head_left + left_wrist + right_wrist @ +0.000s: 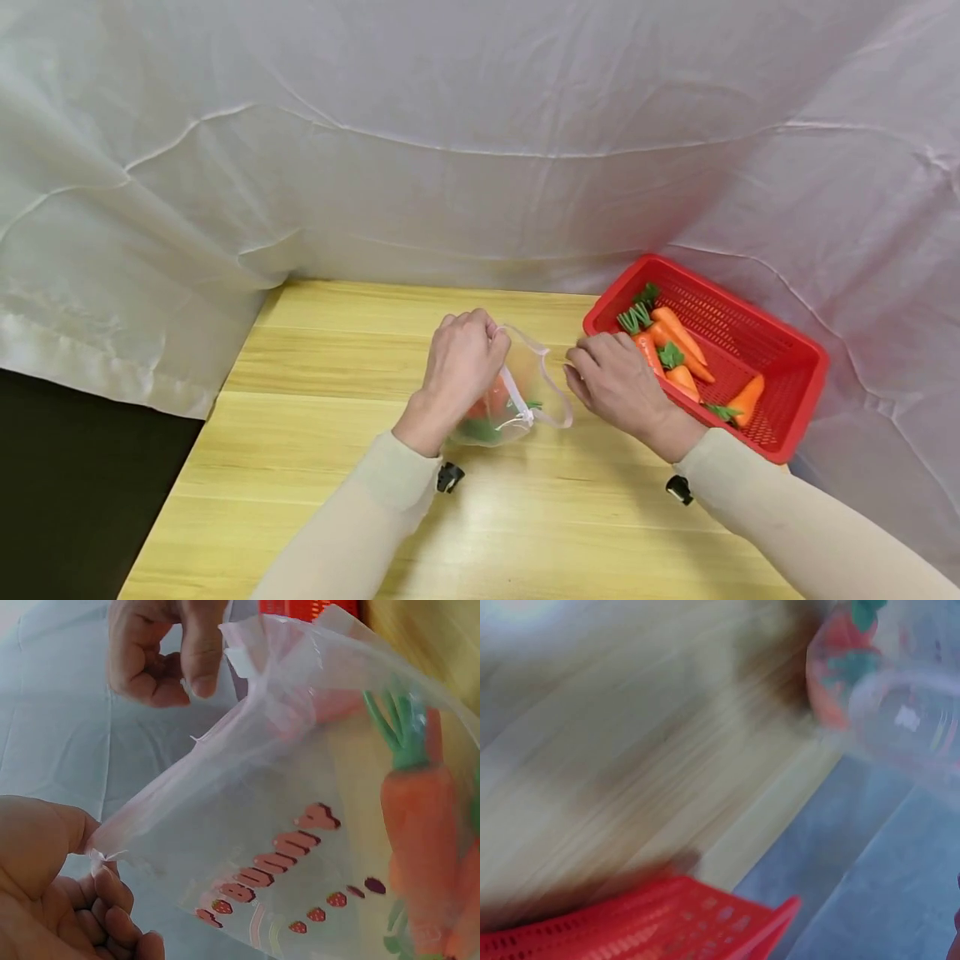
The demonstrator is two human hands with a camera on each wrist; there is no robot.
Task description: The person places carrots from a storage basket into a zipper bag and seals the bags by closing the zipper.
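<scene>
Pinching bag [292, 795] by rim [513, 389] w/ L hand [461, 358]; nothing in R hand [618, 379]. Prob. light, v. floppy; best held there.

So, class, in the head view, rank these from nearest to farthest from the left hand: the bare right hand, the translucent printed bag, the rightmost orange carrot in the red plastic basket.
1. Translucent printed bag: pinched in the left hand.
2. Bare right hand: right of the bag.
3. Rightmost orange carrot: farther right, inside the red plastic basket.
</scene>
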